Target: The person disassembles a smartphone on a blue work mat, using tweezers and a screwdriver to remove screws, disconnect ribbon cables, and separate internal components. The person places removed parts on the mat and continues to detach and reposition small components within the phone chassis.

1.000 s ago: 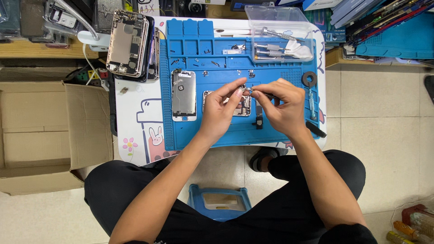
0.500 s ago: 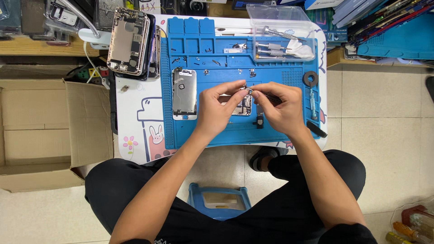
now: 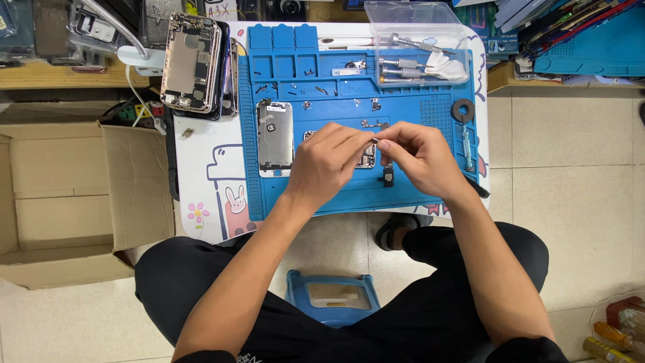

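Note:
My left hand (image 3: 327,163) and my right hand (image 3: 418,158) meet over the blue repair mat (image 3: 416,111), fingertips pinching one tiny metal part (image 3: 375,141) between them. Beneath the hands lies an opened phone body (image 3: 366,158), mostly hidden. Left of my left hand a detached phone screen panel (image 3: 275,138) lies flat on the mat. Small screws and brackets (image 3: 316,87) are scattered on the mat's upper area. Which hand bears the part's weight I cannot tell.
A stack of opened phones (image 3: 195,64) sits at the table's far left. A clear plastic box (image 3: 420,47) with screwdrivers stands at the back right. A tape roll (image 3: 462,109), an open cardboard box (image 3: 74,202) on the floor, and a blue stool (image 3: 329,296) between my legs.
Both hands stay over the phone body; the fingertips have shifted slightly, closing together on the small part.

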